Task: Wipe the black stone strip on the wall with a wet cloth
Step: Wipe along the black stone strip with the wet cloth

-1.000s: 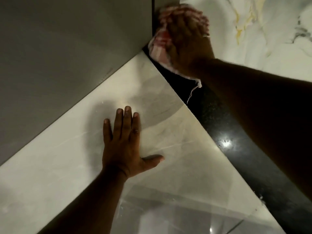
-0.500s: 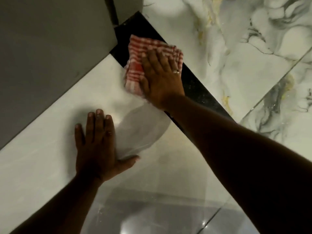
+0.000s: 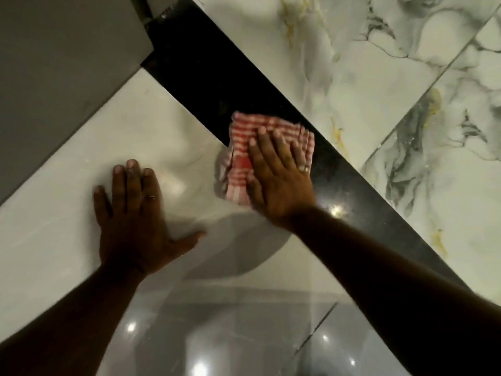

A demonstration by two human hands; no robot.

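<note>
The black stone strip runs diagonally from the upper left to the lower right between pale tiles. A folded red-and-white checked cloth lies across the strip's middle, overlapping the cream tile beside it. My right hand presses flat on the cloth, fingers spread, a ring on one finger. My left hand rests flat and open on the cream tile, to the left of the cloth and apart from it. The strip's lower end is hidden behind my right forearm.
White marble tiles with grey and gold veins lie to the right of the strip. A grey panel fills the upper left corner. Glossy tile with light reflections spreads below my arms.
My right hand has slid the cloth down along the black strip, away from the grey panel's corner. More of the strip's upper end shows now. My left hand stays flat on the cream tile.
</note>
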